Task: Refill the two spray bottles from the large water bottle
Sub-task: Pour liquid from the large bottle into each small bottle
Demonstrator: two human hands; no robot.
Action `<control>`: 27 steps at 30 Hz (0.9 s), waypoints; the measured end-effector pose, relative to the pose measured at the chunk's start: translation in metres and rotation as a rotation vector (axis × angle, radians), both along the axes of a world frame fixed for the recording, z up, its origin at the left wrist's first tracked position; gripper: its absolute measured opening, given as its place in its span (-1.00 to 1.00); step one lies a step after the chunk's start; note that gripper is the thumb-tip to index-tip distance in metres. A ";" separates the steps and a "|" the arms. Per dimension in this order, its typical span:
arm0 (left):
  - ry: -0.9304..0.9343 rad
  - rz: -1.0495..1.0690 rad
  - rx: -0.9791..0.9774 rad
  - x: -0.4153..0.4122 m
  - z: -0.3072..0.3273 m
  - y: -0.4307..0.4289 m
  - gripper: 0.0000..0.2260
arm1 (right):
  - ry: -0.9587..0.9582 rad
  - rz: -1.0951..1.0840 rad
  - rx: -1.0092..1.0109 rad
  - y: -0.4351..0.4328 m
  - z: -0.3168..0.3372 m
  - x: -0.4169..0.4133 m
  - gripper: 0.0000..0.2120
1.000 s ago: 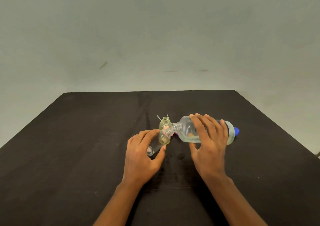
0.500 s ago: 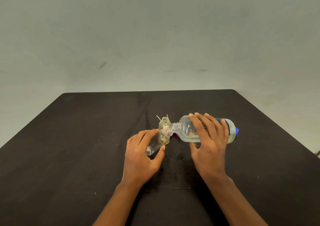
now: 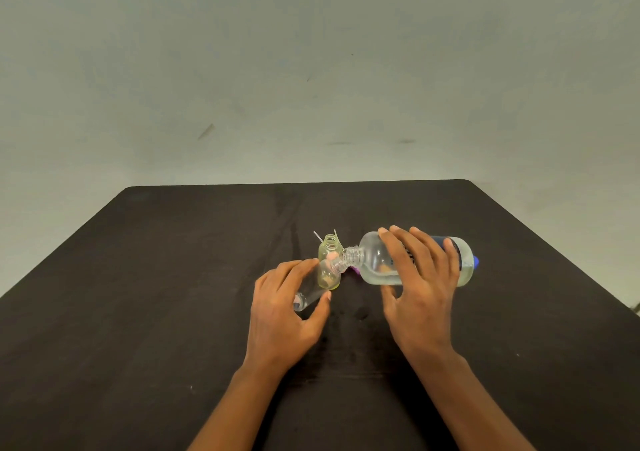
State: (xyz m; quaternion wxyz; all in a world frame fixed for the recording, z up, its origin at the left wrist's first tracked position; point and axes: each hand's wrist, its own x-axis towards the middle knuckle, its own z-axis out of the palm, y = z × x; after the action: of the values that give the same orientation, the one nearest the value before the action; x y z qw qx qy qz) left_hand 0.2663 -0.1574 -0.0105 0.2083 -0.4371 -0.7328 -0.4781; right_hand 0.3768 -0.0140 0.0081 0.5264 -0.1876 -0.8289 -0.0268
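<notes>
Right hand [image 3: 420, 277] grips the tipped large water bottle [image 3: 377, 260], its neck meeting the tilted clear spray bottle [image 3: 318, 286] clasped by left hand [image 3: 287, 308], evidently for pouring.

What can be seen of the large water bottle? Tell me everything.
The large water bottle is clear plastic, uncapped, with a threaded neck and a dark label band. It is tipped almost level above the black table, neck pointing left into the mouth of a small clear bottle in the left hand. Water pools along its lower side. The right hand grips its middle.
</notes>
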 end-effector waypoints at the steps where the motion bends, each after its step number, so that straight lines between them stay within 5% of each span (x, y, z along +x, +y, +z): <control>1: 0.001 0.000 0.000 0.000 0.000 0.000 -0.64 | 0.001 0.001 0.001 0.000 0.000 0.000 -0.25; 27: 0.013 -0.002 0.016 0.001 0.000 0.000 -0.64 | -0.015 0.004 -0.012 0.000 0.000 0.000 -0.19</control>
State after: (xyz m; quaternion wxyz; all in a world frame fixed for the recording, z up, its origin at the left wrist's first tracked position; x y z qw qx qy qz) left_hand 0.2673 -0.1575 -0.0104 0.2162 -0.4392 -0.7272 -0.4812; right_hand 0.3771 -0.0144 0.0081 0.5190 -0.1887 -0.8334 -0.0221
